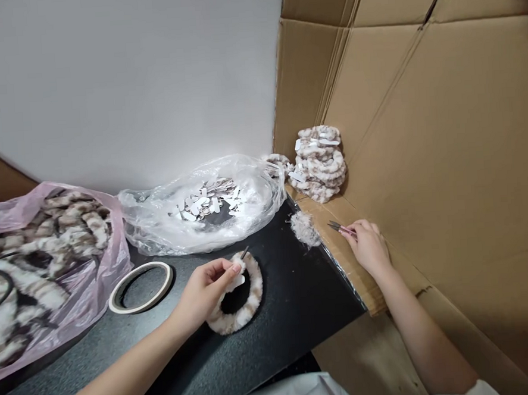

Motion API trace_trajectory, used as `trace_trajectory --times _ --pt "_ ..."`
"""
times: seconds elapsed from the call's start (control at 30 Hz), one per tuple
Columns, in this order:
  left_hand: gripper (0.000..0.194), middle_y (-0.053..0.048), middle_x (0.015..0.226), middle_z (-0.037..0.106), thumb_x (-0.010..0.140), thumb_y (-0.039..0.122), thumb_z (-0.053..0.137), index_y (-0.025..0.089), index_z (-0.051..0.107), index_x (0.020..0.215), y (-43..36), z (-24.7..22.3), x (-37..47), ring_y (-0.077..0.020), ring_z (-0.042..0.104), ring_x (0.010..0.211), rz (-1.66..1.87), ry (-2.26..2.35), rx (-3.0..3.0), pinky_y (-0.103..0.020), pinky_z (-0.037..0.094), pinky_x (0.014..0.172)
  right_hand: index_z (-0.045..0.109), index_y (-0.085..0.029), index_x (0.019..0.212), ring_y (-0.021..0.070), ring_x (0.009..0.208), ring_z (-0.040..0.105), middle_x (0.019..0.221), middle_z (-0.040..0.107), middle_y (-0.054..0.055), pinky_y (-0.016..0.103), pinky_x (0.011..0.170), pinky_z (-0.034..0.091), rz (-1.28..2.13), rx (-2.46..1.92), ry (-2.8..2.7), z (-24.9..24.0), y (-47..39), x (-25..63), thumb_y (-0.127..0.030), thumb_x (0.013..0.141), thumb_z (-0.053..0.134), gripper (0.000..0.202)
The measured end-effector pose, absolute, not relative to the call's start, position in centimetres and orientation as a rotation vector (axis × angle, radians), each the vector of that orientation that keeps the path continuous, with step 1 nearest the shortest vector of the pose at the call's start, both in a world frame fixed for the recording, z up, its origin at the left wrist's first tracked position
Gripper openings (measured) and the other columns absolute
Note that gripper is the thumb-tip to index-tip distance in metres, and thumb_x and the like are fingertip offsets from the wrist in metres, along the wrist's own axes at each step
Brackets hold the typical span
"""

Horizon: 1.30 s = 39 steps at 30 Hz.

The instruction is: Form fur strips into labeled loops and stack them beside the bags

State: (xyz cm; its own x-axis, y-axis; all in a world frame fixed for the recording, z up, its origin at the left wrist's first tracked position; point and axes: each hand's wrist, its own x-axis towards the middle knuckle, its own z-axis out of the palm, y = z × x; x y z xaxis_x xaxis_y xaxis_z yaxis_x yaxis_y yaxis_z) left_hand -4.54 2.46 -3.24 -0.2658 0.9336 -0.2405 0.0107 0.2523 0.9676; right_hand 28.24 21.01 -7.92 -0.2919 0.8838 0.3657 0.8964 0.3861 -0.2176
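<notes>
My left hand (215, 284) pinches the upper edge of a furry white-and-beige ring (254, 290), which rests on the dark tabletop. A white tag hangs at the pinch, and a thin dark tip (245, 252) sticks out of the fur there. Over the cardboard on the right, my right hand (369, 243) is closed around small thread snips (341, 227), their dark blades pointing left and slightly apart. Just left of the blades lies a clump of loose fluff (305, 229). The snips' handles are mostly hidden by my fingers.
A pink plastic bag (120, 230) full of furry pieces stands at left, beside a roll of tape (118, 305). Behind, a clear bag (159, 239) holds white tags and metal bits. Tagged furry rings (322, 164) are stacked against the cardboard wall (444, 151).
</notes>
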Motion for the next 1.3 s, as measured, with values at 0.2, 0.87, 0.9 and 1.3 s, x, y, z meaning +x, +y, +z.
trace_trajectory --times 0.2,0.87,0.9,1.3 --pt "0.040 0.001 0.062 0.054 0.072 0.052 0.073 0.014 0.059 0.066 2.8 -1.9 -4.8 -0.0102 0.046 0.057 1.138 1.497 0.990 -0.020 0.038 0.056 0.062 -0.017 0.093 0.0284 0.089 0.060 0.096 0.067 0.017 0.044 0.083 0.045 0.382 -1.402 -1.960 -7.0 21.1 27.9 -0.046 0.091 0.046 0.033" --pt "0.014 -0.007 0.093 0.072 0.080 0.028 0.071 0.018 0.075 0.088 2.3 -1.0 -3.8 -0.0213 0.063 0.084 1.085 1.521 1.469 -0.026 0.046 0.075 0.074 -0.017 0.072 0.0151 0.067 0.058 0.070 0.066 0.003 0.028 0.067 0.046 1.794 -0.712 -1.440 -2.7 10.7 12.2 -0.042 0.070 0.076 0.025" --pt "0.017 -0.007 0.094 0.072 0.079 0.028 0.071 0.019 0.075 0.094 2.3 -1.3 -3.9 -0.0211 0.063 0.084 1.088 1.522 1.460 -0.026 0.046 0.073 0.074 -0.018 0.072 0.0156 0.068 0.059 0.071 0.067 0.003 0.028 0.068 0.046 1.787 -0.710 -1.453 -2.6 10.7 12.3 -0.041 0.071 0.076 0.024" --pt "0.014 -0.008 0.093 0.073 0.083 0.027 0.067 0.019 0.076 0.089 2.1 -1.6 -4.1 -0.0228 0.065 0.086 1.071 1.477 1.444 -0.030 0.047 0.079 0.070 -0.014 0.073 0.0061 0.051 0.024 0.052 0.035 -0.008 0.022 0.047 0.020 1.657 -0.784 -1.679 -3.5 9.7 11.6 -0.027 0.064 0.081 0.020"
